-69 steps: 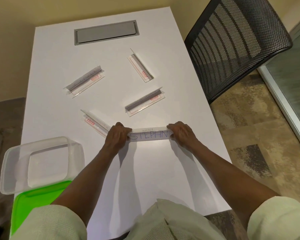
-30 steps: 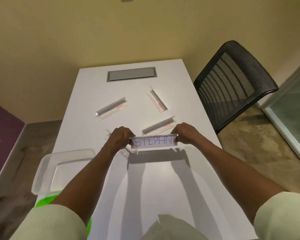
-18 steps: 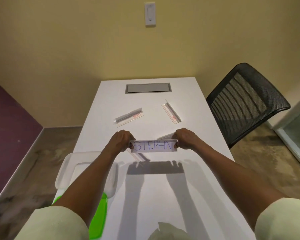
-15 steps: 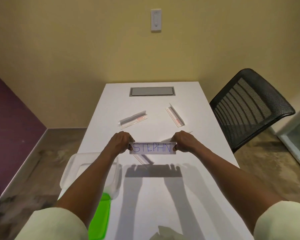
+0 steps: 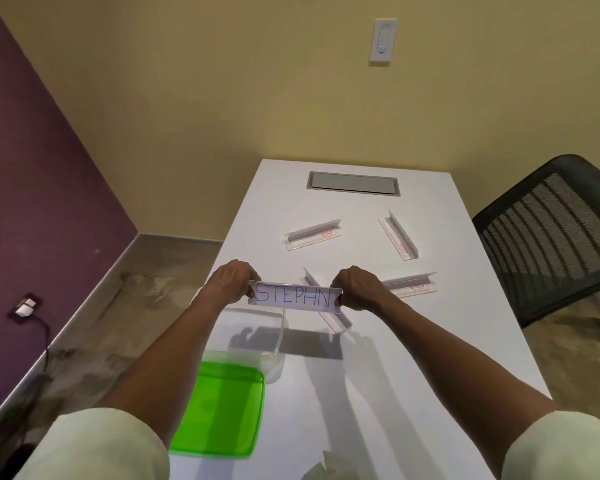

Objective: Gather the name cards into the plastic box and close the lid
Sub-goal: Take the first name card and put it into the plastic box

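Name card (image 5: 294, 300), a flat white strip lettered STEPHN in blue, is held above the white table (image 5: 378, 341), pinched at its ends by left hand (image 5: 230, 283) and right hand (image 5: 355, 289). Clear plastic box (image 5: 280, 336) sits just below; glossy green lid (image 5: 219, 410) lies nearer.

The name card (image 5: 294, 299) is glossy clear plastic over white paper lettered in blue ink; the other card holders (image 5: 313, 234) on the table (image 5: 378, 358) are the same shiny transparent plastic, and the tabletop is smooth, matt white laminate with a brushed grey metal cable hatch (image 5: 353, 183). The plastic box (image 5: 274, 341) is translucent and slightly frosted, its lid (image 5: 220, 410) glossy translucent green plastic. The chair back (image 5: 551, 230) is black woven mesh, the sleeves (image 5: 94, 445) pale matt cloth.
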